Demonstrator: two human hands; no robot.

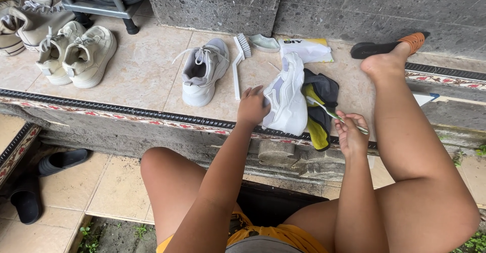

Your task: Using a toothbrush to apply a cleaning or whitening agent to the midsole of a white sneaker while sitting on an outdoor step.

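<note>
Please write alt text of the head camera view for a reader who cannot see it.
A seated person's left hand rests on a white sneaker lying on a tiled step, while the right hand holds a toothbrush. A second sneaker and a scrubbing brush lie nearby.

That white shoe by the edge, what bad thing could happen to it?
The white shoe lies on its side with its end over the step edge; only the left hand steadies it, so it might slide off. The toothbrush in the right hand is held lightly and could slip.
</note>
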